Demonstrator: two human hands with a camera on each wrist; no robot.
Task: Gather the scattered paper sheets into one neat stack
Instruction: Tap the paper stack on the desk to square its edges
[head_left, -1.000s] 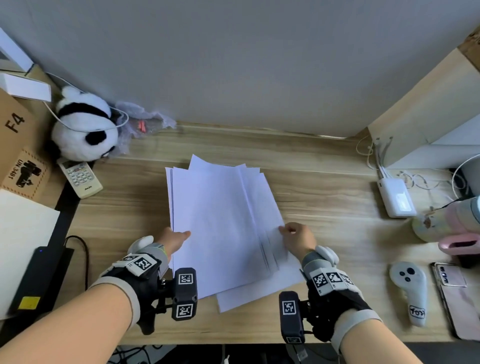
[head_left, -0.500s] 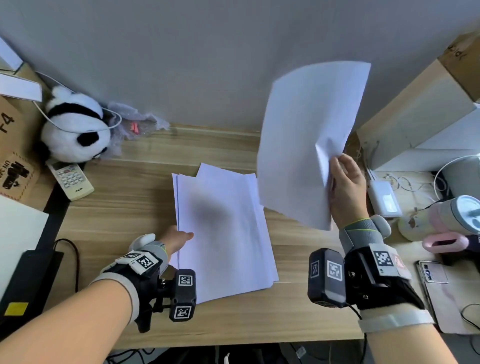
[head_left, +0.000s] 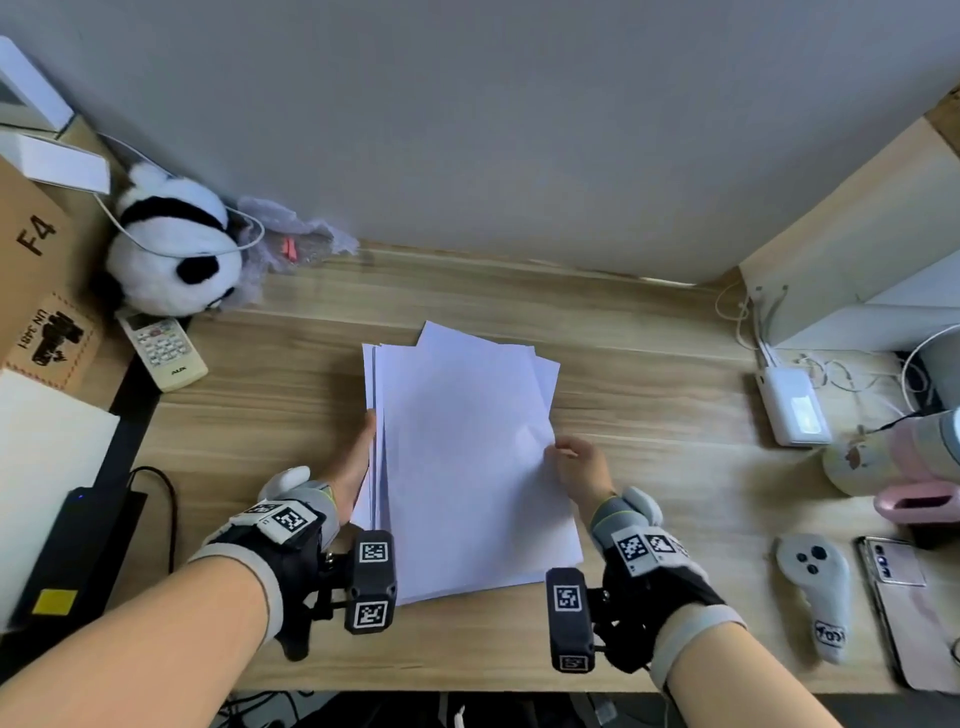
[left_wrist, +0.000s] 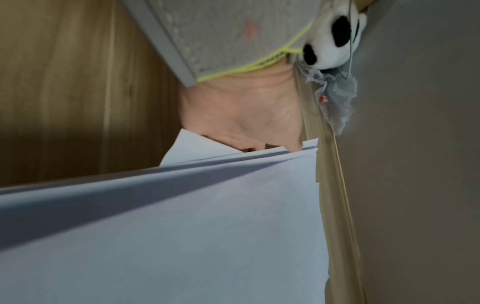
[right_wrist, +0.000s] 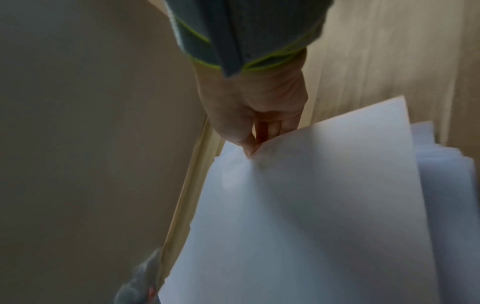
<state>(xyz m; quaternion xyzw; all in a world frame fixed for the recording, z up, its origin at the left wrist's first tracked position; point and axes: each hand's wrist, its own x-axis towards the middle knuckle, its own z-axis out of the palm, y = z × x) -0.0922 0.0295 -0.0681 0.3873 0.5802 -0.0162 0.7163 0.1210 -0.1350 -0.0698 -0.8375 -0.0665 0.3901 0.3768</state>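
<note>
A loose pile of white paper sheets (head_left: 467, 457) lies fanned in the middle of the wooden desk (head_left: 649, 415). My left hand (head_left: 358, 457) lies against the pile's left edge. In the left wrist view the sheets (left_wrist: 182, 226) curl up over that hand (left_wrist: 241, 115) and hide its fingertips. My right hand (head_left: 576, 462) pinches the right edge of the top sheet, which shows a small crease there. The right wrist view shows the right hand (right_wrist: 249, 123) with thumb and fingers closed on that top sheet (right_wrist: 324, 205), over the offset sheets below.
A panda plush (head_left: 171, 249) and a remote (head_left: 161, 348) sit at the back left beside a cardboard box (head_left: 36, 260). On the right are a white device (head_left: 792, 405), a pink cup (head_left: 909, 467), a controller (head_left: 815, 587) and a phone (head_left: 904, 603).
My right hand pulled one sheet from the pile's right side, lifted it high, and has brought it down on top of the pile. My left hand slid forward along the left edge.
</note>
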